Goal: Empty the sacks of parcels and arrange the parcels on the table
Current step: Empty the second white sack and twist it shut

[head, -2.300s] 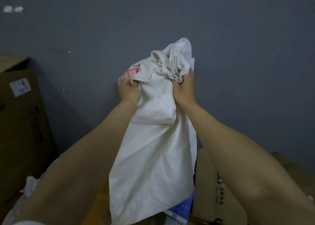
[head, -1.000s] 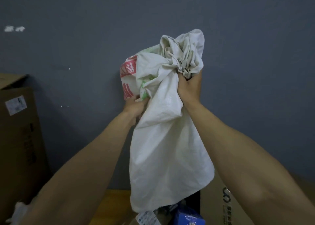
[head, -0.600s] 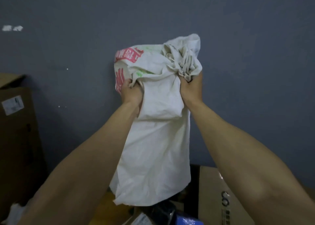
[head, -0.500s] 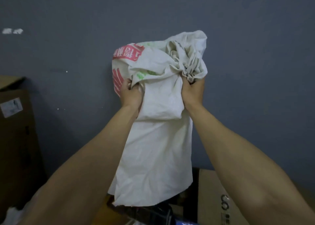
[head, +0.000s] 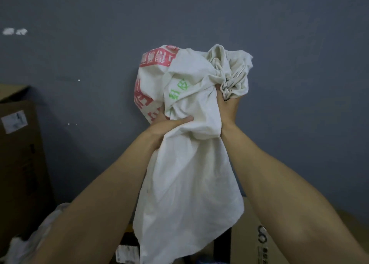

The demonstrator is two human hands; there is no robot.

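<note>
Left hand (head: 170,125) lower on sack (head: 189,183).

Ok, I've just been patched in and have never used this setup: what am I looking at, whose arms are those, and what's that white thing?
There is no machine here. This is one picture from a wide-angle camera worn on a person's head, looking forward and down, so the two bare arms are the wearer's own. The left hand and the right hand both grip the bunched upper end of a white woven sack with red and green print, held up in front of a grey wall. The sack's lower end hangs loose. Below it, in dim light, lie a dark parcel with a white label and, at the right, a printed cardboard box. A labelled cardboard box stands at the left. The table itself can hardly be made out.
</note>
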